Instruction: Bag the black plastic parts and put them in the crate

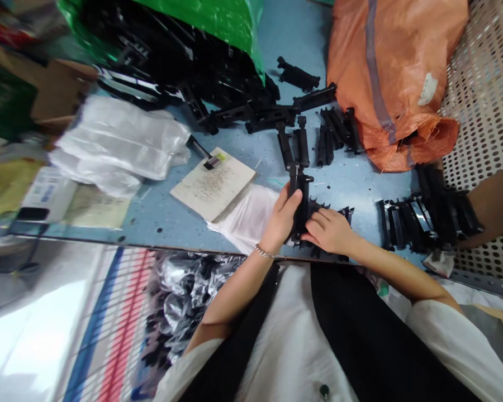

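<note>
My left hand [284, 215] is closed round a long black plastic part [300, 195], which points away from me over the table's front edge. Beside it, my right hand [329, 228] has its fingers bent in at the part's lower right side; whether it grips this part or another one is hidden. More black plastic parts [347, 215] lie partly covered behind the right hand. Left of my hands, white plastic bags [251, 215] lie partly under a square, smudged board [213, 184]. A small black tool or stamp [212, 162] rests on the board.
Loose black parts [302, 142] lie across the blue table [167, 215]. A green bag [218, 19] spills more parts at the back. An orange sack [385, 84] stands back right, near a perforated panel [486, 106]. A row of parts [411, 223] lies at right, clear bags [121, 139] at left.
</note>
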`<state>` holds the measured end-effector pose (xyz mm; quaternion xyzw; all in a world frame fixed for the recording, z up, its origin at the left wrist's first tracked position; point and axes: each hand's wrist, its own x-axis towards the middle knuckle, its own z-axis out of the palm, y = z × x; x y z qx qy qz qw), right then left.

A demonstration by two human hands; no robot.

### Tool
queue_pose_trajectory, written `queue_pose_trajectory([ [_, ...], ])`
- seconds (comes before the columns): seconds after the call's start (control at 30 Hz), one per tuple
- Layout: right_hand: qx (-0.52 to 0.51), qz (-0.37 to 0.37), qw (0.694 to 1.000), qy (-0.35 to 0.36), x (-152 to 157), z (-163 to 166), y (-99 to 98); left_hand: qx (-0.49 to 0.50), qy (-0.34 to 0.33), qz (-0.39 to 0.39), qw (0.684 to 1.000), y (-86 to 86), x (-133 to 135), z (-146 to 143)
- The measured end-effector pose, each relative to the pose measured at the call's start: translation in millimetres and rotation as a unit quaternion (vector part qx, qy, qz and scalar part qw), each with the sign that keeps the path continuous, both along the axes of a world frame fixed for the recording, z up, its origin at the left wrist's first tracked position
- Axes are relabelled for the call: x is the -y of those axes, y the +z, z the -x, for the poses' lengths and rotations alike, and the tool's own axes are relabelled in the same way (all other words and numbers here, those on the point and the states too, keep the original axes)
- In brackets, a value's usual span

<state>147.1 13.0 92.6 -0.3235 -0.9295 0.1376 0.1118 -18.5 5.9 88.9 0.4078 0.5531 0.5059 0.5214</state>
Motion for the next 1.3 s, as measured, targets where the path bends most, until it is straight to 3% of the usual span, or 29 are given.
queue_pose_trajectory([
  [0.07, 0.002, -0.006, 1.000, -0.006, 10.4, 0.1, -12.2, 0.007, -0.014, 0.014, 1.000, -3.8, 2.7, -6.0],
  [0.23, -0.018, 0.032, 0.992, -0.117, 21.5, -21.3, -30.1, -0.045, -0.039, 0.008, 0.998, -22.9, 13.1, -7.8],
  [0.37, 0.027, 0.071, 0.945, -0.319, 27.7, -60.9, -40.0, -0.227, -0.062, -0.003, 0.972, -52.5, 14.8, 14.5],
  [0.47, 0.066, 0.110, 0.927, -0.351, 20.1, -83.5, -49.1, -0.319, -0.092, -0.011, 0.943, -73.2, 17.6, 16.4],
  [0.63, 0.141, 0.122, 0.944, -0.272, -35.9, -75.1, -32.3, -0.383, -0.064, -0.014, 0.921, -79.7, 27.6, -6.3],
  [0.8, 0.102, 0.086, 0.917, -0.376, -130.5, -21.6, -20.2, -0.451, -0.078, 0.026, 0.889, -84.8, 33.0, -17.4],
  [0.9, 0.086, 0.116, 0.901, -0.409, -174.2, -4.3, -28.8, -0.461, -0.061, -0.031, 0.885, -94.0, 32.8, -14.9],
  [1.0, 0.015, 0.164, 0.891, -0.422, -173.9, -6.3, -30.9, -0.415, -0.030, -0.093, 0.905, -92.5, 25.1, -7.9],
  [1.07, -0.074, 0.177, 0.897, -0.398, -142.2, -10.6, -26.1, -0.305, -0.007, -0.104, 0.947, -80.8, 13.7, -5.3],
  [1.13, -0.162, 0.172, 0.916, -0.325, -94.1, -13.6, -18.3, -0.117, 0.006, -0.086, 0.989, -61.6, -0.4, -6.5],
  [1.23, -0.187, 0.165, 0.952, -0.175, -30.8, -17.9, -5.0, 0.136, -0.004, -0.026, 0.990, -28.3, -14.2, -12.6],
  [1.3, -0.178, 0.091, 0.967, -0.161, -16.4, -23.3, 2.9, 0.177, -0.023, 0.000, 0.984, -9.0, -12.1, -16.4],
])
